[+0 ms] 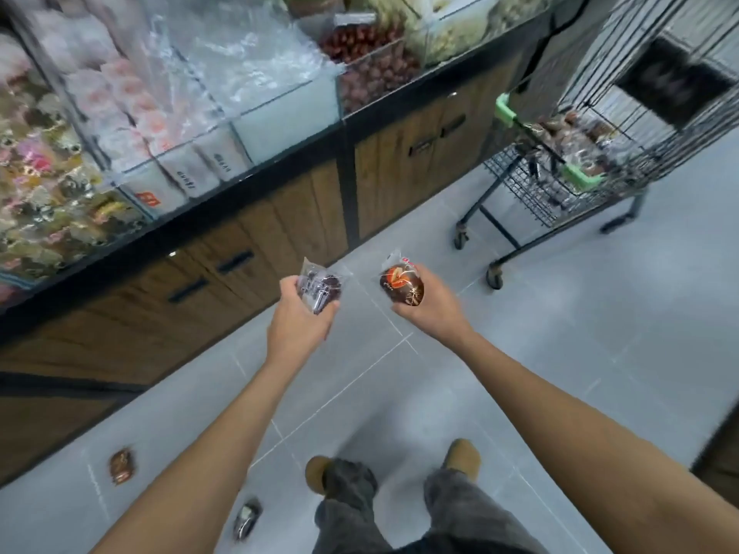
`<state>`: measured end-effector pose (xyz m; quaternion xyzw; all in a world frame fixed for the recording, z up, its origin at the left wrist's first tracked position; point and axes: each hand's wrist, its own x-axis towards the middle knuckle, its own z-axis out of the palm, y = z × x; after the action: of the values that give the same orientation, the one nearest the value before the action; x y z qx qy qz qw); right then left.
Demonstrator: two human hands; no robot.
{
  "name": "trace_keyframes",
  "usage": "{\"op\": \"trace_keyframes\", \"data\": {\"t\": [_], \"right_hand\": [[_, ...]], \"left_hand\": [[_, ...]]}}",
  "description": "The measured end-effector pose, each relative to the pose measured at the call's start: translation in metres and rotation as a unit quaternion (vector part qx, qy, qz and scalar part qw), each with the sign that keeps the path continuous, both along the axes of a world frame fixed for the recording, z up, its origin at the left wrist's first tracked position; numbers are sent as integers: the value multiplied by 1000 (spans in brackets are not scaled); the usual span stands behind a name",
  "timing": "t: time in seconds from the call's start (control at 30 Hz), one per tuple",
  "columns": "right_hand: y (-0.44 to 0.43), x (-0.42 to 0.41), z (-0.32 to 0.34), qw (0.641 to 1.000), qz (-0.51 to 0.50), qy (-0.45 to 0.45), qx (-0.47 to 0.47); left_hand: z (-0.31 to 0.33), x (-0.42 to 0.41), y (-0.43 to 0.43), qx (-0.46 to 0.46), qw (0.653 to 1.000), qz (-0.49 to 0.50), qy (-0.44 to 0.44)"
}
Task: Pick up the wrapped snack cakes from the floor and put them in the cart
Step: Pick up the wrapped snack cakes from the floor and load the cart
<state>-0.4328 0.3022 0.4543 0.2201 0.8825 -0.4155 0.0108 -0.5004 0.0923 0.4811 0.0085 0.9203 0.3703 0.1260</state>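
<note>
A person seen from above, both forearms bare with no sleeves in view, wears loose dark grey denim trousers (404, 509) bunched at the ankles over tan, round-toed suede shoes (464, 457).

No legible text; perhaps blurred print on white packets (188, 175).

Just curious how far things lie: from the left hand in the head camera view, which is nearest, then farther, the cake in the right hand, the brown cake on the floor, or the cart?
From the left hand:
1. Cake in the right hand, just to its right.
2. Brown cake on the floor, down to the left near the cabinet.
3. Cart, far ahead on the right.
</note>
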Motion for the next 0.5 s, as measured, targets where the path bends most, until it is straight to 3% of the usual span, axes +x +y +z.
{"op": "trace_keyframes", "data": {"t": [0.27, 0.5], "right_hand": [[168, 81, 30, 995, -77, 57, -30], [273, 119, 58, 989, -125, 72, -29]], "left_hand": [[13, 58, 178, 35, 995, -89, -3], [23, 89, 303, 90, 990, -110, -15]]}}
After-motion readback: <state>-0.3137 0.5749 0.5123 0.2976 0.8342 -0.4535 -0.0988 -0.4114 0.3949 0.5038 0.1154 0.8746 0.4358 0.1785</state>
